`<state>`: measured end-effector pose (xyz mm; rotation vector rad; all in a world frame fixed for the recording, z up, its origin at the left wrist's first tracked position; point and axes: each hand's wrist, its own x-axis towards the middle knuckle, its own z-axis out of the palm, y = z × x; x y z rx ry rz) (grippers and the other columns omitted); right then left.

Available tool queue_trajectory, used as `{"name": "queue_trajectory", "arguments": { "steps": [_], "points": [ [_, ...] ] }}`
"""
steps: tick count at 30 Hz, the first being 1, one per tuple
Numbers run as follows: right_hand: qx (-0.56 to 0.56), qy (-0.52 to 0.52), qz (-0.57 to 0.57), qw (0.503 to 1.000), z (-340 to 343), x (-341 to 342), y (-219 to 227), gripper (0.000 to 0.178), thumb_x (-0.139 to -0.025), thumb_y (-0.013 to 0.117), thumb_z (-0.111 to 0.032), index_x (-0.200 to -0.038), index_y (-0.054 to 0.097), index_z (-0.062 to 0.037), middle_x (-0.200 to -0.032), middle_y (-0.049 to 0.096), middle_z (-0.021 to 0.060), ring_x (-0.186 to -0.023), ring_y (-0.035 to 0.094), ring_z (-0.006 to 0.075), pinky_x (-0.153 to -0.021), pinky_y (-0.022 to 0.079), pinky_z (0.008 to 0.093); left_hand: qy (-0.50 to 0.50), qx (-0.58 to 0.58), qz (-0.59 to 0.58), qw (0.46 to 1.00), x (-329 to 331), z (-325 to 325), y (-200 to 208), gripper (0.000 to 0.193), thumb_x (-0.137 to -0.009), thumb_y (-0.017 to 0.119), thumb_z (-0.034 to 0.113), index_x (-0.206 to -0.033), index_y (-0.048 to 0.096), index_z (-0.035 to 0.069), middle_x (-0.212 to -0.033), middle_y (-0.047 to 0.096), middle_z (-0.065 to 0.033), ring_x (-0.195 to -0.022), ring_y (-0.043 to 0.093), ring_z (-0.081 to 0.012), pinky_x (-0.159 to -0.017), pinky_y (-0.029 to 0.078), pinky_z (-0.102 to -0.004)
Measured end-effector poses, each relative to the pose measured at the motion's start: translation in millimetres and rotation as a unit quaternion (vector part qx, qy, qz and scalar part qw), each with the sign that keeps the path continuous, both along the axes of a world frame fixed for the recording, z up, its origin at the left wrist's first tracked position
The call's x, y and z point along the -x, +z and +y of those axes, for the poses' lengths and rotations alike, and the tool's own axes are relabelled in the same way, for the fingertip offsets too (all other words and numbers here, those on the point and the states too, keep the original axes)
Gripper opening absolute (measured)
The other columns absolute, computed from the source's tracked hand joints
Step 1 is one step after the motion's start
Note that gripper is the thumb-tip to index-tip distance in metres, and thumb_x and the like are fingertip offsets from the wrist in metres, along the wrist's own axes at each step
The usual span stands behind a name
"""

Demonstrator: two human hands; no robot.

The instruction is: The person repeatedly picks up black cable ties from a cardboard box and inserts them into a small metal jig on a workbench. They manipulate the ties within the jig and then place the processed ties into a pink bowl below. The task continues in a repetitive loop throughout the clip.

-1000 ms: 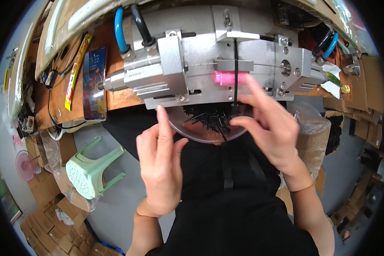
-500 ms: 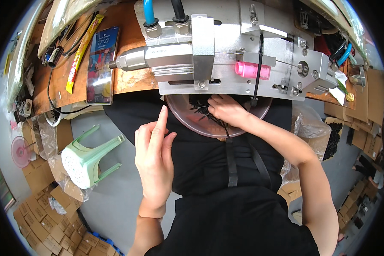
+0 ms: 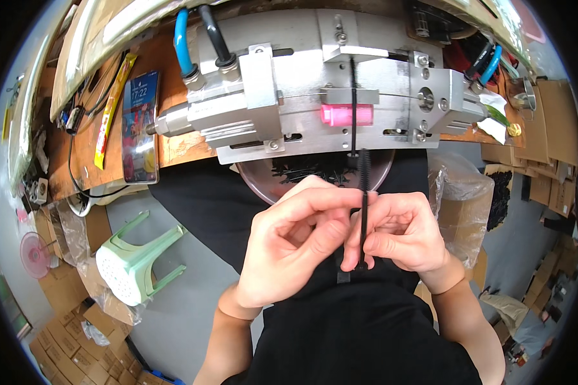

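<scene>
A slim black mascara wand [image 3: 364, 215] with a bristled upper end stands nearly upright between my hands. My right hand [image 3: 401, 234] pinches it on the right, thumb in front and fingers curled behind. From the left, my left hand [image 3: 295, 237] closes its thumb and forefinger against the same wand; the exact contact is partly hidden. Just beyond my hands, a translucent pinkish bowl [image 3: 253, 183] on my lap holds many loose black wands [image 3: 315, 168]. Over the bowl's far side, another black wand [image 3: 353, 122] hangs upright at the metal machine [image 3: 295, 138], in front of a pink cylinder [image 3: 345, 115].
The machine spans the wooden bench [image 3: 186, 151], with blue and black hoses on top. A phone [image 3: 140, 128] and a yellow packet [image 3: 112, 115] lie to its left. A pale green stool [image 3: 125, 269] lies on its side on the floor. Cardboard boxes [image 3: 77, 350] are stacked lower left.
My right hand has come out of the bowl toward me with a mascara wand. My left hand, earlier raised with its forefinger extended, has moved right to meet it. The view has shifted slightly.
</scene>
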<state>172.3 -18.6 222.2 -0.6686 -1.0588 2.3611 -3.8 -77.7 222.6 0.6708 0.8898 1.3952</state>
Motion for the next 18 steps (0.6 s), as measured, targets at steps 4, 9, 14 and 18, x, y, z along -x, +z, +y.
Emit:
{"name": "queue_trajectory", "arguments": {
  "steps": [4, 9, 14, 18],
  "points": [
    [-0.002, -0.011, -0.009, 1.0, 0.6, -8.9, 9.2, 0.012, -0.09, 0.066, -0.001, -0.1, 0.062, 0.0055, -0.086, 0.07, 0.0168, -0.07, 0.063, 0.0139, -0.064, 0.052, 0.0255, -0.061, 0.006, -0.046, 0.997, -5.3, 10.0, 8.3, 0.024, -0.087, 0.07, 0.008, -0.104, 0.063, -0.008, -0.098, 0.058, -0.0168, -0.065, 0.064, -0.0206, -0.05, 0.056, -0.0264],
    [0.017, -0.02, -0.005, 1.0, -0.8, -10.5, 15.4, 0.016, -0.09, 0.066, 0.0, -0.104, 0.061, 0.0044, -0.088, 0.071, 0.0166, -0.07, 0.063, 0.0131, -0.064, 0.051, 0.0246, -0.107, -0.015, -0.019, 0.994, -2.7, 14.3, 14.6, 0.013, -0.09, 0.063, -0.002, -0.103, 0.063, -0.006, -0.098, 0.055, -0.0116, -0.068, 0.062, -0.0157, -0.059, 0.053, -0.0261],
    [0.012, -0.02, 0.024, 0.999, -3.7, -6.9, 14.8, 0.017, -0.09, 0.065, 0.0, -0.107, 0.06, 0.0028, -0.089, 0.071, 0.0155, -0.074, 0.064, 0.0128, -0.064, 0.051, 0.0232, -0.104, -0.028, -0.025, 0.994, 1.0, 10.3, 15.6, 0.013, -0.092, 0.058, -0.008, -0.104, 0.062, -0.006, -0.1, 0.053, -0.0105, -0.067, 0.062, -0.0145, -0.061, 0.05, -0.0248],
    [-0.024, 0.031, -0.034, 0.999, -0.2, -10.9, 18.9, 0.012, -0.095, 0.06, -0.004, -0.106, 0.058, 0.0, -0.087, 0.067, 0.0067, -0.077, 0.064, 0.0107, -0.062, 0.049, 0.0222, -0.044, 0.006, 0.006, 0.999, -11.6, 22.4, 15.9, 0.025, -0.1, 0.051, 0.018, -0.097, 0.061, -0.005, -0.108, 0.054, -0.0149, -0.081, 0.061, -0.0189, -0.071, 0.05, -0.0305]
  ]
}}
